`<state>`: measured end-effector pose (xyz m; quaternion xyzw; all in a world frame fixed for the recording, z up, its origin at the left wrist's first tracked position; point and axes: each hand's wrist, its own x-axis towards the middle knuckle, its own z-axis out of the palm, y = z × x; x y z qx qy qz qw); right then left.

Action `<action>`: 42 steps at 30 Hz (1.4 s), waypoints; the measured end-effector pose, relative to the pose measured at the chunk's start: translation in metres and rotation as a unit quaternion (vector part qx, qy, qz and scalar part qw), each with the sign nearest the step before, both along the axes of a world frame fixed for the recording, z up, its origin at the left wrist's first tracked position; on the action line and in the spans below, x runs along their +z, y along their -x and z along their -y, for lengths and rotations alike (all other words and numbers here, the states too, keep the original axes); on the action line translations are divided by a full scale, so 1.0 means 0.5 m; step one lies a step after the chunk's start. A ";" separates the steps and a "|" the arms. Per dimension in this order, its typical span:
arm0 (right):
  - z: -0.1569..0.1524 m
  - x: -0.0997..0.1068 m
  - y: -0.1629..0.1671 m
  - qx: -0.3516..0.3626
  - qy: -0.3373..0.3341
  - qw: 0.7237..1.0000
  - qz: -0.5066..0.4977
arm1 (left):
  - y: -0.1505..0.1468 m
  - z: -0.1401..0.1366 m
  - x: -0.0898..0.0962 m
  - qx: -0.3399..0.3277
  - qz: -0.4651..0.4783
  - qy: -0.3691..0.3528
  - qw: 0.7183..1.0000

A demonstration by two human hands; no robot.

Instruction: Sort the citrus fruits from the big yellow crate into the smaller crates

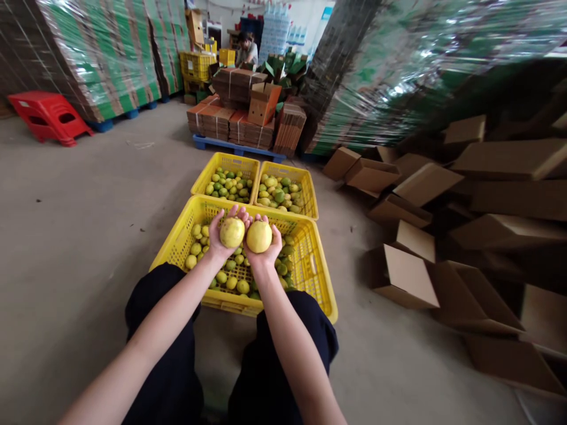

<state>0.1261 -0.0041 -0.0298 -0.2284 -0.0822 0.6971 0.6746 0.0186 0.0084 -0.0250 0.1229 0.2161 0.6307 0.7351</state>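
Observation:
My left hand (pixel 217 235) cradles a round yellow lemon (pixel 232 232) with small dark marks on its skin. Beside it, my right hand (pixel 268 255) holds a second, paler yellow lemon (pixel 259 236). Both palms face up and nearly touch, with fingers curled around the fruit. Below them is a large yellow plastic crate (pixel 315 260) with several yellow and green lemons (pixel 231 283) lying in its bottom. Beyond it stand two smaller yellow crates: the left crate (pixel 201 175) holds mostly green fruit, the right crate (pixel 312 195) larger yellowish ones.
Open cardboard boxes (pixel 410 274) lie heaped on the right. Flattened cartons (pixel 252 130) sit on a blue pallet (pixel 239 146) ahead. Wrapped stacks (pixel 110 53) rise on both sides. A red stool (pixel 51 118) is at the left. Far back, a person (pixel 248 50) is among boxes.

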 end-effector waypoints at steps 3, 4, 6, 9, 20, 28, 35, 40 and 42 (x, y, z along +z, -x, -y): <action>0.002 -0.002 0.005 0.009 -0.004 1.000 -0.005 | -0.001 -0.001 -0.007 0.010 0.003 -0.010 1.000; 0.002 -0.001 0.004 0.010 -0.003 1.000 -0.010 | -0.001 -0.001 -0.006 0.006 0.018 -0.005 1.000; 0.003 0.002 0.003 0.009 0.004 1.000 -0.023 | -0.002 0.001 0.001 -0.006 0.064 0.014 0.998; 0.005 0.010 0.002 0.013 0.017 0.998 -0.053 | -0.004 0.005 0.013 -0.014 0.117 0.035 0.992; 0.008 0.019 0.006 0.040 0.031 0.997 -0.065 | -0.007 0.010 0.027 0.017 0.134 0.068 0.988; -0.011 0.014 -0.098 -0.042 0.116 0.992 0.007 | 0.038 0.010 0.041 0.050 0.075 0.129 0.988; -0.006 0.001 -0.203 -0.016 0.214 0.972 0.097 | 0.030 0.113 -0.099 -0.360 -0.227 0.247 0.871; 0.013 -0.022 -0.211 0.043 0.240 0.958 0.152 | 0.029 0.256 -0.163 -0.643 -0.335 0.208 0.657; 0.018 -0.027 -0.202 0.052 0.231 0.956 0.174 | 0.027 0.240 -0.132 -0.613 -0.433 0.186 0.634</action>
